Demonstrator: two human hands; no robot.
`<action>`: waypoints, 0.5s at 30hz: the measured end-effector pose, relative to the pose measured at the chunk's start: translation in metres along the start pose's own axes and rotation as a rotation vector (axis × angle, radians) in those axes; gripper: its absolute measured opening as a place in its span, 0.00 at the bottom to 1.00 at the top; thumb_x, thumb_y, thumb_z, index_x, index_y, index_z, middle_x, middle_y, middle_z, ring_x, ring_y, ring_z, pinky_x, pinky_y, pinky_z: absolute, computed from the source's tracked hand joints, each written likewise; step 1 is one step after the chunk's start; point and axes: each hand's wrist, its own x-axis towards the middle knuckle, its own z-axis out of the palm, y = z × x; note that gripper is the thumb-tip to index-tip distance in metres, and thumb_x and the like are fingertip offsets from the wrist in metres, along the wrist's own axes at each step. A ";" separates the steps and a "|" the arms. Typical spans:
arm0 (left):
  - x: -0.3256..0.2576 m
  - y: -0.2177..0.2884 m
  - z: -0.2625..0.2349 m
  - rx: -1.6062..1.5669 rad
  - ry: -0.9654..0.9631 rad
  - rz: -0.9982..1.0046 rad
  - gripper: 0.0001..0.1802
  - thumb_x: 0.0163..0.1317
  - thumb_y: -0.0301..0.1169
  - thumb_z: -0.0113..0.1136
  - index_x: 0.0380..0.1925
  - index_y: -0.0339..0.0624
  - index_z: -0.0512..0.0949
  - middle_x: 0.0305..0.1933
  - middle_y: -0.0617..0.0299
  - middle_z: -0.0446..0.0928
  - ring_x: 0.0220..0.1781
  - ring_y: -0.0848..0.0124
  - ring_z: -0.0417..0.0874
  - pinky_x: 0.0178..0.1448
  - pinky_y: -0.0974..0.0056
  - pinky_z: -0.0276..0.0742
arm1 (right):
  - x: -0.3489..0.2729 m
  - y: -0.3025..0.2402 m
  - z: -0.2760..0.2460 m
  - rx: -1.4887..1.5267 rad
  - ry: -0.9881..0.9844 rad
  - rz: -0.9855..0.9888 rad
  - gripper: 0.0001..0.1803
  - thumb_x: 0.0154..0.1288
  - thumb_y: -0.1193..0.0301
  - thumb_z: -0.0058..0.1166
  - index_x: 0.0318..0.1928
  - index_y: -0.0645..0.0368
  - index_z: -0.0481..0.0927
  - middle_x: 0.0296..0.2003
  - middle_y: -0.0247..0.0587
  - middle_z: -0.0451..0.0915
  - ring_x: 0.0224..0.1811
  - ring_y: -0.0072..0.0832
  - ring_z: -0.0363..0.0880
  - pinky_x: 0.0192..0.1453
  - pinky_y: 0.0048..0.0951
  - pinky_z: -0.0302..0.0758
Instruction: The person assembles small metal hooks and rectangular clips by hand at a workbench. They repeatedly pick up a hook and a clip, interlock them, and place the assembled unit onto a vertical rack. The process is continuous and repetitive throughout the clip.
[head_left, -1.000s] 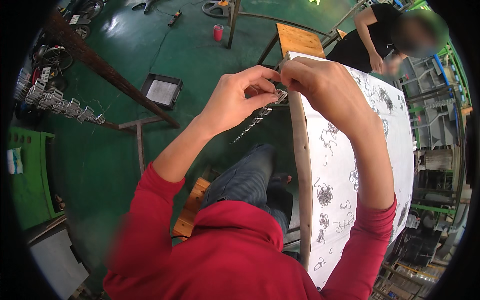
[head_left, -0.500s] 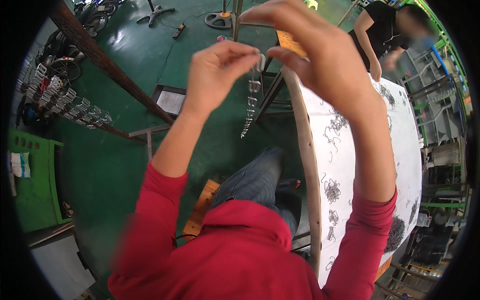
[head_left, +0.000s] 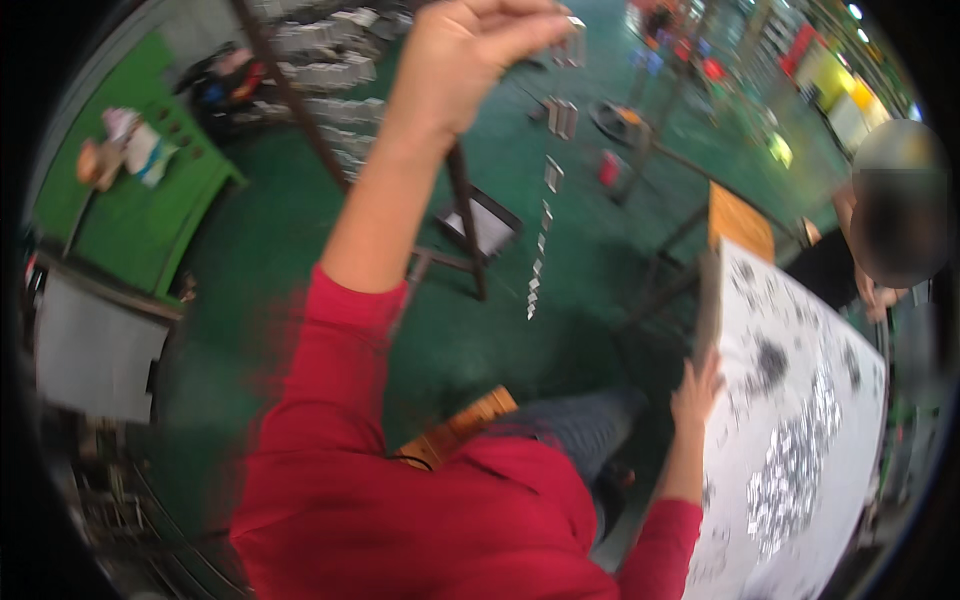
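Note:
High at the top of the view, my left hand pinches the upper end of a hanging string of silver metal pieces. The flat, frame-like pieces dangle one below another over the green floor, looking smaller toward the bottom. How they are linked is too fine to see. My right hand lies at the near-left edge of the white-covered table, fingers spread and holding nothing. Right of that hand, a dark pile of thin wire hooks and a broad heap of shiny silver pieces lie on the table.
A person in black leans at the table's far right. Behind a slanting brown post, rows of similar silver pieces hang. A green cabinet stands left, a shallow tray lies on the floor, and a wooden stool is beneath me.
My view has turned left. My left hand has lifted the string higher, while my right hand has gone from near it down to the table edge.

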 end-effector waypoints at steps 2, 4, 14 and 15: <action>0.002 0.028 -0.039 0.180 0.014 0.116 0.09 0.59 0.27 0.61 0.39 0.35 0.79 0.39 0.59 0.82 0.40 0.75 0.81 0.48 0.70 0.74 | 0.001 -0.005 0.004 -0.106 0.058 -0.036 0.31 0.48 0.75 0.60 0.56 0.50 0.72 0.73 0.45 0.38 0.75 0.43 0.35 0.72 0.51 0.46; -0.001 0.049 -0.046 0.209 0.088 0.166 0.09 0.59 0.27 0.61 0.40 0.36 0.79 0.40 0.60 0.81 0.41 0.75 0.81 0.47 0.69 0.75 | -0.001 -0.004 -0.007 -0.075 0.073 -0.043 0.26 0.50 0.79 0.56 0.53 0.52 0.74 0.73 0.44 0.39 0.75 0.41 0.37 0.71 0.50 0.48; 0.014 0.115 -0.181 0.207 0.356 0.142 0.07 0.60 0.28 0.61 0.37 0.39 0.77 0.33 0.64 0.79 0.33 0.75 0.80 0.39 0.73 0.76 | -0.003 0.002 -0.004 -0.134 0.095 -0.026 0.19 0.53 0.79 0.54 0.47 0.54 0.76 0.73 0.42 0.38 0.75 0.39 0.37 0.71 0.46 0.50; 0.012 0.127 -0.189 0.214 0.408 0.108 0.07 0.60 0.28 0.61 0.38 0.40 0.77 0.33 0.64 0.80 0.32 0.75 0.80 0.39 0.73 0.76 | -0.003 -0.006 -0.010 -0.122 0.060 -0.027 0.18 0.54 0.79 0.53 0.47 0.54 0.76 0.73 0.42 0.38 0.75 0.39 0.37 0.71 0.46 0.50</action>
